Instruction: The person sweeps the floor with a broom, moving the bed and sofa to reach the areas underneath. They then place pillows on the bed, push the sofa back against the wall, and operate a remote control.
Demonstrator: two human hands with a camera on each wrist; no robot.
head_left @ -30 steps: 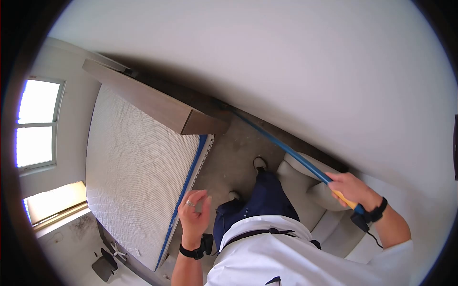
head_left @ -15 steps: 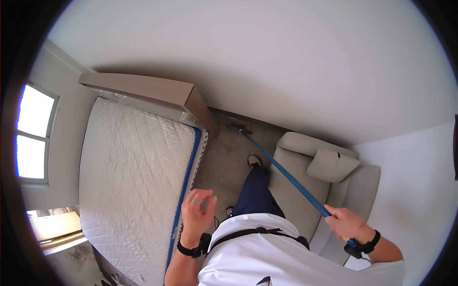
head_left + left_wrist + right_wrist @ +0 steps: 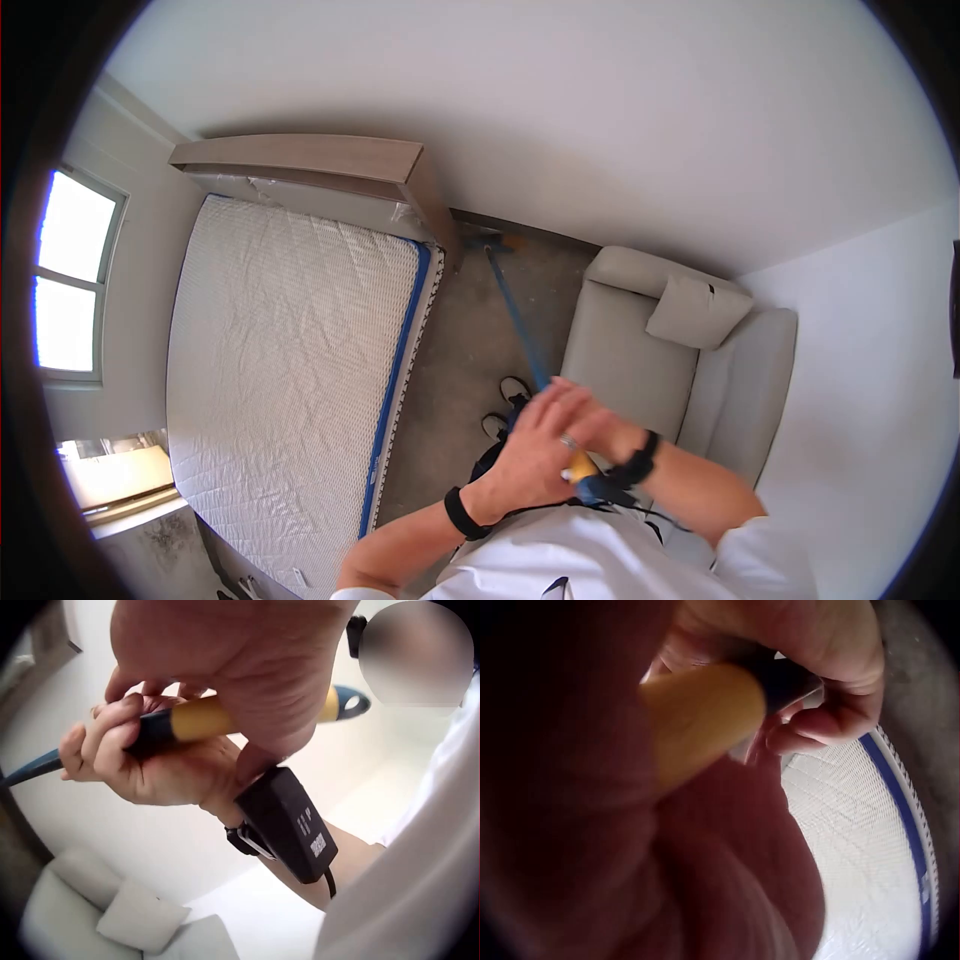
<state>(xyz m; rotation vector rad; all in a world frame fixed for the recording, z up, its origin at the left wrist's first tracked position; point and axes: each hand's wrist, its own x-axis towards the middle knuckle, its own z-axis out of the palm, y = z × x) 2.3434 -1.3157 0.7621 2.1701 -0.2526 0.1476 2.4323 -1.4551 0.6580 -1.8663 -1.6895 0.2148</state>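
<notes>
A: Where's the pole (image 3: pixel 516 315), and what has hold of it?

B: It slants down ahead of the shirt (image 3: pixel 630 562), its blurred head (image 3: pixel 485 241) at the floor (image 3: pixel 445 370) near the wall (image 3: pixel 650 150), just beside the headboard (image 3: pixel 300 155)'s end. The right hand (image 3: pixel 142 761) has its grip clamped on the dark collar (image 3: pixel 156 726). The left hand (image 3: pixel 535 450) lies over the yellow part (image 3: pixel 196 718); whether that grip is closed, I can't tell.

A: Looks like floor work along the wall. How would you do it well?

B: I'd spread the hands along the pole instead of overlapping them, one to steer, one to push. Keep the head flat, use short, even strokes, and ease off near the headboard so it isn't knocked. Mind the sofa (image 3: pixel 630 350) too.

A: What's changed?

B: Half a second ago only the right hand had the pole, out over the sofa, while the left was held up, apart, by the mattress (image 3: pixel 290 370). Now they meet at the pole's upper end. The shoes (image 3: pixel 494 426) are side by side, where one leg was stretched ahead. And a second ago the head seemed tucked behind the headboard; now it's out in view.
</notes>
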